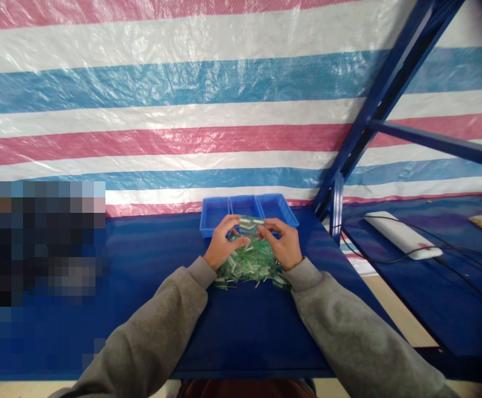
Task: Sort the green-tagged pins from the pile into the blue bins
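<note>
Between my two hands is a small clear-and-green plastic packet [251,222], held up above a heap of similar green packets [251,262] on the blue table. My left hand [226,241] grips its left end with the fingers behind it; the thumb sits lower, over the heap. On the right end, my right hand [283,241] pinches it between thumb and fingers. What the packet contains is too small to make out. Just behind my hands stands a blue tray [208,224] with three compartments, partly covered by the fingers and the packet.
The blue table [253,331] runs along a striped plastic sheet [162,138]. A blue metal frame [359,127] rises at the right. Beyond it, a white power strip [402,235] and black cables [390,260] lie on another blue table. A blurred-out area covers the left.
</note>
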Demonstrator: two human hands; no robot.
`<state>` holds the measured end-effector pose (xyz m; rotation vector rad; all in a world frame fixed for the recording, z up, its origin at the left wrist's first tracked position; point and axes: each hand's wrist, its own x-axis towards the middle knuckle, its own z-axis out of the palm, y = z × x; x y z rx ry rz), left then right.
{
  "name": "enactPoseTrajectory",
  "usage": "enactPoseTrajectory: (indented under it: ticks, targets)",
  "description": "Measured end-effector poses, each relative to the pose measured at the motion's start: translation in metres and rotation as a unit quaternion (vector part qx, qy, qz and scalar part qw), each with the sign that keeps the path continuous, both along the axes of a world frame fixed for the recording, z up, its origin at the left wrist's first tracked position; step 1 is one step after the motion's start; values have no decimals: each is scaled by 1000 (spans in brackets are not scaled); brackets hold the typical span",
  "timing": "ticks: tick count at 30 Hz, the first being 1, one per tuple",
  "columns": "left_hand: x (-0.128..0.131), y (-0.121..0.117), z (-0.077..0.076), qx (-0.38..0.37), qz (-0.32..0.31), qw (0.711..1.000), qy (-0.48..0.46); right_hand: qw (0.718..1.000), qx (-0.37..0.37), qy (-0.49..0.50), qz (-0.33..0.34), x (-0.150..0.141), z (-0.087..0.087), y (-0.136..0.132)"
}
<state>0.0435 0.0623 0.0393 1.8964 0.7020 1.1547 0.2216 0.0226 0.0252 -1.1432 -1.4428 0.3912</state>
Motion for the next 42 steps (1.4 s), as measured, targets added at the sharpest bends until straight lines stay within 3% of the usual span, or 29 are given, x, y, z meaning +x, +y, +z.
enactPoseTrajectory:
  ticks: [4, 11, 14, 20, 25, 30, 33, 38, 42]
  targets:
    - [4, 4, -1, -83, 26, 996, -16, 1000, -2, -19, 21, 0, -1, -1]
    - [5, -1, 7, -171, -11, 983, -72, 982, 118, -144, 27, 4, 3, -1]
    - [5, -2, 9, -150, -17, 987, -60, 980, 118, -154, 34, 5, 0, 2]
    - [4, 0, 10, -15, 17, 1000, 9, 990, 62, -126, 2, 3, -5, 4]
    - [5, 4, 8, -112, 1, 994, -4, 999, 15, -46, 15, 2, -4, 0]
    - [5, 4, 12, -187, -13, 981, -54, 988, 107, -106, 20, 2, 1, -2]
    - [4, 4, 13, -161, -21, 986, -33, 984, 122, -129, 11, 2, 0, 0]
    - [1, 5, 14, -42, -5, 999, 11, 991, 61, -112, -35, 3, -3, 2]
    - [2, 6, 12, -83, -14, 996, 23, 997, 20, -75, -2, 3, -1, -1]
